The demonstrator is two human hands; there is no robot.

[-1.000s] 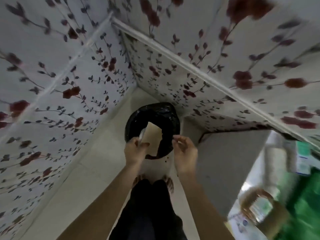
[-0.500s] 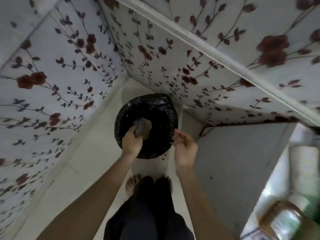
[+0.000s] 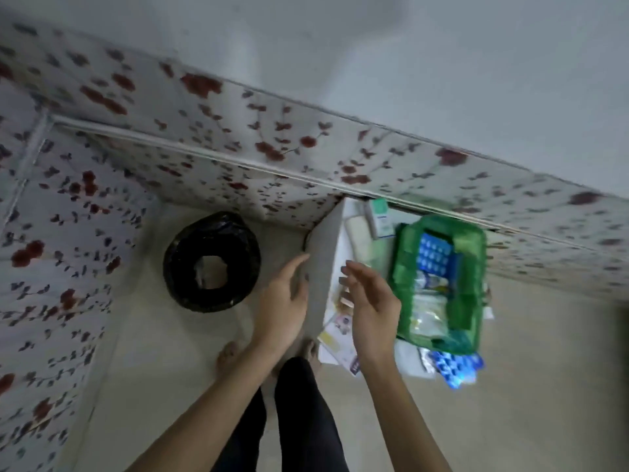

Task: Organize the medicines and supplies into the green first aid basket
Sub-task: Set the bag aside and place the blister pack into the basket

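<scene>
While both hands now hang empty, the green basket has appeared.

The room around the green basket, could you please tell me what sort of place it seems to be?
Probably a corner of a home: floral wallpaper covers the walls, a bin with a black liner stands on the pale floor, and the green first aid basket sits on a white surface.
</scene>
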